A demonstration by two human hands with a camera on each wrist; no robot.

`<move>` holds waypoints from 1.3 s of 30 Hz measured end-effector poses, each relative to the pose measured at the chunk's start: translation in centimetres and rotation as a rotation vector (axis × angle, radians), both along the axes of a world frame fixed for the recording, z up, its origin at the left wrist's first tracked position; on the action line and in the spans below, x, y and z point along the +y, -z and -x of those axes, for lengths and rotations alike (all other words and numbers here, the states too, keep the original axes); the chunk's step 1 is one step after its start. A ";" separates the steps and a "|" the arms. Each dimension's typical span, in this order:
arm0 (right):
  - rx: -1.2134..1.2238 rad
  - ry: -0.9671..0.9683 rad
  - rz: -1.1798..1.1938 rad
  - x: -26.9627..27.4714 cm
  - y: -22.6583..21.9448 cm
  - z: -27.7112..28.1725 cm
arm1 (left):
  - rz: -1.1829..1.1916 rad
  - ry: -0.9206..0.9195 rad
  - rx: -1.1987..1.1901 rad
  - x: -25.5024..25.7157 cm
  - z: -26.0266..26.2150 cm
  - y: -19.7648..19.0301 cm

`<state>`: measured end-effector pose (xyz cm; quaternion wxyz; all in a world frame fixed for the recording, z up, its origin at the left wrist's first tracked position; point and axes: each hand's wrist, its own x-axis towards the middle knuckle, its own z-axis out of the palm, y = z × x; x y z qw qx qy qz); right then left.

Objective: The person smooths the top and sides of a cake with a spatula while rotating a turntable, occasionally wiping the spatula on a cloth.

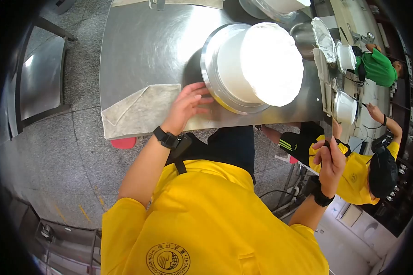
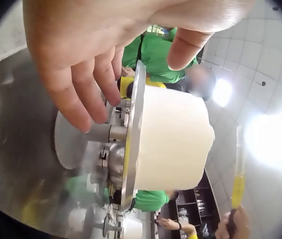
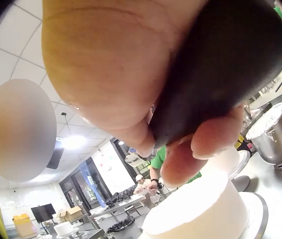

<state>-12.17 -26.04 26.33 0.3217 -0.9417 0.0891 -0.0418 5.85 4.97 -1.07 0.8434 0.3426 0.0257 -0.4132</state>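
Note:
A tall round cake (image 1: 275, 64) coated in smooth white cream stands on a metal cake turntable (image 1: 206, 68). My left hand (image 1: 186, 107) is at the turntable's near left edge, its fingers spread and loosely bent. In the left wrist view, those fingers (image 2: 101, 84) reach down beside the turntable plate (image 2: 131, 164), over its stem. Off to the right of the cake, my right hand (image 1: 331, 167) grips an icing spatula (image 1: 328, 130) by its black handle (image 3: 220, 64). The spatula's blade points up, apart from the cake.
A folded beige cloth (image 1: 142, 107) lies on the steel table's (image 1: 147, 50) front left corner. To the right is a bowl with white cream (image 1: 323, 39). Beyond, a person in yellow (image 1: 353, 178) works at another white cake (image 1: 345, 108); another person wears green (image 1: 376, 66).

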 end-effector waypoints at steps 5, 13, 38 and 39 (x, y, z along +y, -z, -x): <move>-0.009 -0.007 0.039 0.3 -0.2 0.0 | -0.094 -0.045 0.022 0.9 -1.3 -0.8; -0.022 -0.064 0.314 0.6 -2.1 -4.8 | -0.067 0.013 0.027 0.2 -0.1 -0.5; 0.258 -0.743 1.246 9.6 -13.3 -28.8 | 0.023 0.006 0.008 -0.6 1.1 1.1; 0.261 -0.748 1.247 9.7 -12.9 -29.3 | 0.026 0.003 0.012 -0.6 1.0 1.1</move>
